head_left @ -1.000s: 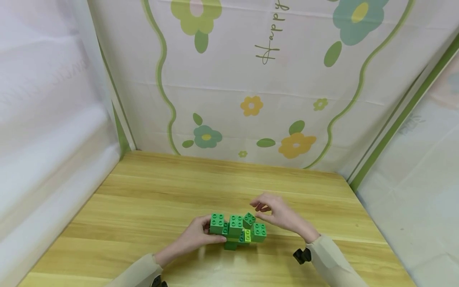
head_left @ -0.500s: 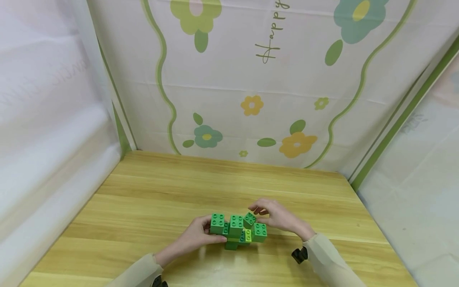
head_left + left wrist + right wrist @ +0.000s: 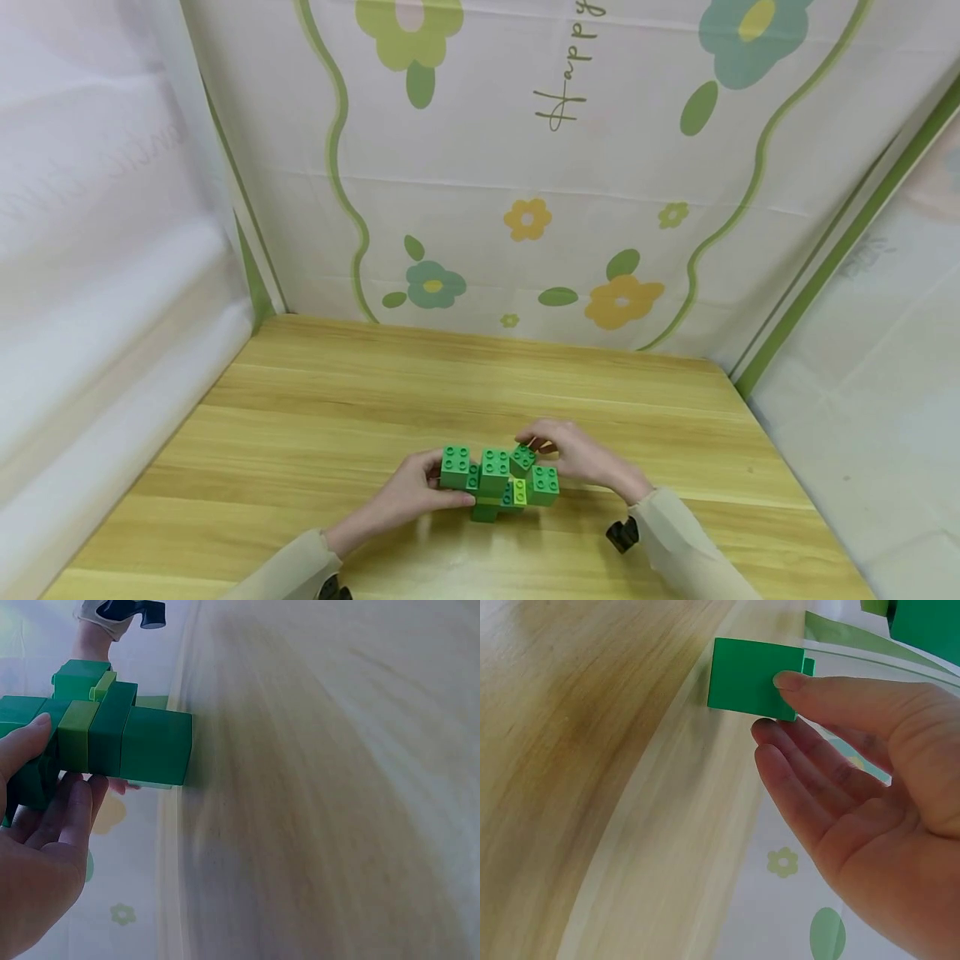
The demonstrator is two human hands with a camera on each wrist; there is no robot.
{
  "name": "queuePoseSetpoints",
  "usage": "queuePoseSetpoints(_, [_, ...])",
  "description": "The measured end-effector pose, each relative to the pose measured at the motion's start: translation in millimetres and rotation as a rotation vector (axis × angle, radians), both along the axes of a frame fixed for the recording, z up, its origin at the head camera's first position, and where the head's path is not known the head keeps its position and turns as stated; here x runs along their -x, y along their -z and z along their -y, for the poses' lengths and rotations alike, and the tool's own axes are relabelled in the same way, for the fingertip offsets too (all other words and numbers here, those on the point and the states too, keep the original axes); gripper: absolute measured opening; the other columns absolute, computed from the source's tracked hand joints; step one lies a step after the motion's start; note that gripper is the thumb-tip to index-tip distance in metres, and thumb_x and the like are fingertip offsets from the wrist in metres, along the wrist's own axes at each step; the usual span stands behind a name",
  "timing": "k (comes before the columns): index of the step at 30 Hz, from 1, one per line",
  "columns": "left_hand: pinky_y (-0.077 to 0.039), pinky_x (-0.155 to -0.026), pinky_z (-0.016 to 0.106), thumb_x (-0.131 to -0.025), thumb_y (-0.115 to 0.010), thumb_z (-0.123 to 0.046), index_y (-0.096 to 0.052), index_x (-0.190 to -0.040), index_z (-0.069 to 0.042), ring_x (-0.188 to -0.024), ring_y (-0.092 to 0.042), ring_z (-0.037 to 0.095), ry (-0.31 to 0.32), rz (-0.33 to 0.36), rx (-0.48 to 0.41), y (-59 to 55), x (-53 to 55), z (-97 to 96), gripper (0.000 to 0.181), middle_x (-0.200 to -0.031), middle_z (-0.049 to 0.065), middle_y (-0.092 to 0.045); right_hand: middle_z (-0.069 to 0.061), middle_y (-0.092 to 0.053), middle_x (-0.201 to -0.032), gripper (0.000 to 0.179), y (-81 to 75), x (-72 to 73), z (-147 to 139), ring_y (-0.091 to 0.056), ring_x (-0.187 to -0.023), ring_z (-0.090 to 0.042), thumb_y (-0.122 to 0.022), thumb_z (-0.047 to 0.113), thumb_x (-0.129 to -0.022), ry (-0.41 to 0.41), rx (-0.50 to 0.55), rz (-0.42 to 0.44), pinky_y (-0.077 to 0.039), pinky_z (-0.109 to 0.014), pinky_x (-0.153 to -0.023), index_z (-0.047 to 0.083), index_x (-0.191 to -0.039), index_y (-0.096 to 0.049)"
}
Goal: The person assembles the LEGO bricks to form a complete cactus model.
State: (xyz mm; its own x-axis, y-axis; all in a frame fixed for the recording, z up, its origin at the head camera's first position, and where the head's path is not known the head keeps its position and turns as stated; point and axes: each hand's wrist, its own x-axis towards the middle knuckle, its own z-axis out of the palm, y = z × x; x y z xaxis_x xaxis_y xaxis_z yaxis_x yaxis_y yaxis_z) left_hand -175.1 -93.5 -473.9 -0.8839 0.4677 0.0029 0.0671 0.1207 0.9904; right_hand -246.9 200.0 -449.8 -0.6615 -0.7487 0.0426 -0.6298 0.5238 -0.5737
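My left hand (image 3: 415,487) grips the left side of a joined toy-brick build (image 3: 495,471), thumb in front and fingers behind. The build has several green bricks with studs on top and lime-green pieces between darker ones. In the left wrist view the build (image 3: 154,746) shows its side, its end brick close to the table. Behind its right part is a separate green brick (image 3: 522,459), turned at an angle. My right hand (image 3: 573,450) pinches that brick (image 3: 750,679) between thumb and fingers. Whether this brick touches the table, I cannot tell.
The wooden table (image 3: 360,375) spreads around both hands. White cloth with printed flowers hangs behind it (image 3: 465,200) and along both sides. A dark device (image 3: 622,535) is strapped at the right wrist.
My right hand has come slightly down and left, and its fingers have closed on the separate green brick. The left hand and the build stay nearly still.
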Motion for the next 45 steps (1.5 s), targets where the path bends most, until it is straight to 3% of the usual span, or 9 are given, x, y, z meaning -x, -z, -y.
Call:
queuePoseSetpoints(22, [-0.057, -0.085, 0.017, -0.08, -0.082, -0.018, -0.06, -0.126, 0.0, -0.098, -0.07, 0.014, 0.008, -0.021, 0.007, -0.4, 0.5, 0.6, 0.054, -0.118, 0.021, -0.07, -0.011, -0.069, -0.112, 0.027, 2.9, 2.2, 1.0, -0.069, -0.101, -0.026, -0.07, -0.002, -0.088, 0.031, -0.015, -0.013, -0.061, -0.029, -0.086, 0.001, -0.113, -0.062])
queuePoseSetpoints(45, [-0.057, -0.085, 0.017, -0.08, -0.082, -0.017, -0.06, -0.126, 0.0, -0.098, -0.07, 0.012, 0.011, -0.014, -0.019, 1.3, -0.1, 0.8, 0.054, -0.119, 0.021, -0.069, -0.011, -0.069, -0.113, 0.03, 6.5, 2.6, -0.1, -0.069, -0.1, -0.024, -0.071, 0.005, -0.089, 0.049, 0.002, 0.003, -0.06, -0.024, -0.086, 0.002, -0.117, -0.063])
